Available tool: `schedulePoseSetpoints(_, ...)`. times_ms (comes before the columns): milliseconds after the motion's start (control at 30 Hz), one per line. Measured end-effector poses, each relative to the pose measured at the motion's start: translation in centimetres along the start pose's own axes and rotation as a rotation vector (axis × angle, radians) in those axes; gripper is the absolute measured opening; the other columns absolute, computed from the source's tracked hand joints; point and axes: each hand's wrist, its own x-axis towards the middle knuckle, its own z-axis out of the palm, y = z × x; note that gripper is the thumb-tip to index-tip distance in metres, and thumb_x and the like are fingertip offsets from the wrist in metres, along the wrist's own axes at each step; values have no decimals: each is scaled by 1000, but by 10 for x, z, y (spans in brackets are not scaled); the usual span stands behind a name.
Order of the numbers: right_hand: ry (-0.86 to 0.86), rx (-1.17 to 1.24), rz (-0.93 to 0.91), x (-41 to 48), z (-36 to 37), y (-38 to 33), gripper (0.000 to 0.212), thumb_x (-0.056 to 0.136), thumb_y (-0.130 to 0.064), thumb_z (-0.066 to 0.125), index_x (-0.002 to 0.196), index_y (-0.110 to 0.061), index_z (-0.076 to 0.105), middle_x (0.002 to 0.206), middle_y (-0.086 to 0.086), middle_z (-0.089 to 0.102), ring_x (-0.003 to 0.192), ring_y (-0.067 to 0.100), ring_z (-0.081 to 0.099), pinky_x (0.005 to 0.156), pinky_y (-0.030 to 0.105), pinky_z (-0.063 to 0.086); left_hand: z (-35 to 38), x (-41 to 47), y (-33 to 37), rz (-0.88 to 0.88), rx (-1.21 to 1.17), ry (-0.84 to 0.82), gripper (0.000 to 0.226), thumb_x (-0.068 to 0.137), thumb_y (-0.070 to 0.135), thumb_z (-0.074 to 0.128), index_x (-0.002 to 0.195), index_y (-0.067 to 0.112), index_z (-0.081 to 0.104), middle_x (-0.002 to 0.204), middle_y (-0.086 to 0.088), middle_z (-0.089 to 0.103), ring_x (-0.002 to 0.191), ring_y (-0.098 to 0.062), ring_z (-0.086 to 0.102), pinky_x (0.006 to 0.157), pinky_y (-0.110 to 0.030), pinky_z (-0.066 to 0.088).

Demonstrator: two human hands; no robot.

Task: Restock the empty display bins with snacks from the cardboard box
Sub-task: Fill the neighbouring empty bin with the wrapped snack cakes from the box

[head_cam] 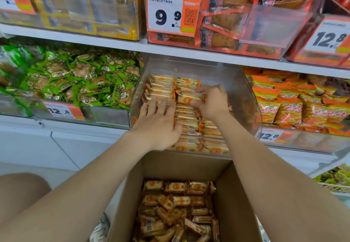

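A clear plastic display bin (244,97) on the middle shelf holds rows of small orange-and-cream snack packets (162,85). My left hand (157,122) lies flat on the left row of packets, fingers spread and pointing into the bin. My right hand (210,101) grips a few packets at the middle of the bin, fingers curled over their top. Below the bin stands an open cardboard box (236,194) with several of the same snack packets (176,209) loose inside.
A bin of green packets (81,78) sits to the left, and a bin of orange bags (295,105) to the right. Upper-shelf bins with price tags (166,14) hang over the work area. White cabinet fronts (56,147) run below the shelf.
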Motion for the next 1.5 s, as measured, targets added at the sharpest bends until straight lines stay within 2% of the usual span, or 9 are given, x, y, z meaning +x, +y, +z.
schedulePoseSetpoints(133,20,119,6,-2,-1,-7,42,75,-34,94,106,-20,70,102,-3,68,99,18,65,81,27,48,-1,1,2,4,25,-14,75,106,57,18,168,24,-8,175,-6,-16,160,-33,-17,130,-54,-5)
schedulePoseSetpoints(333,-57,-55,-213,-11,-8,0,39,93,-41,76,126,-20,75,128,2,72,118,20,67,97,29,50,3,-3,3,17,6,82,72,106,54,21,168,23,3,176,-8,-2,162,-35,-6,130,-54,1)
schedulePoseSetpoints(467,81,-107,-221,-21,-10,5,25,96,-32,74,119,-22,71,116,5,61,84,24,64,79,30,47,7,-13,9,9,-46,310,64,105,51,34,161,20,30,168,-12,27,156,-35,23,127,-52,21)
schedulePoseSetpoints(767,205,154,-543,-109,-43,-11,12,95,-13,63,104,-17,69,80,-10,60,69,6,57,70,26,51,17,-81,33,184,-97,725,16,91,28,59,100,18,51,94,-1,53,86,-24,49,70,-40,42)
schedulePoseSetpoints(900,-63,31,-708,-172,-17,23,9,97,-16,58,103,-16,66,93,-4,60,80,14,58,67,27,47,68,-106,48,152,-42,188,17,94,42,50,93,25,51,88,3,62,82,-24,65,69,-36,52)
schedulePoseSetpoints(1067,-692,-288,-230,-214,64,79,23,99,-27,53,120,-24,62,111,0,66,103,23,65,83,40,58,141,-83,35,8,-10,-448,22,104,40,49,103,21,62,93,2,61,80,-21,61,69,-37,52)
schedulePoseSetpoints(1167,-870,-268,41,-236,97,105,15,102,-24,56,114,-21,64,104,1,63,91,22,65,79,41,61,191,-83,25,-24,7,-526,17,105,31,49,110,21,62,104,0,64,93,-24,65,77,-38,51)
schedulePoseSetpoints(1367,-704,-152,530,-279,158,147,17,102,-21,62,86,-24,57,94,-1,65,75,15,58,72,30,53,271,-83,11,-188,-104,-597,35,106,22,50,141,18,53,143,-8,54,126,-31,56,103,-45,51)
schedulePoseSetpoints(1500,-829,-59,462,-286,190,159,41,99,-14,61,139,-18,52,126,8,63,117,29,63,98,38,52,305,-78,3,-301,-149,-636,61,103,12,50,160,17,29,166,-12,26,150,-40,31,121,-57,32)
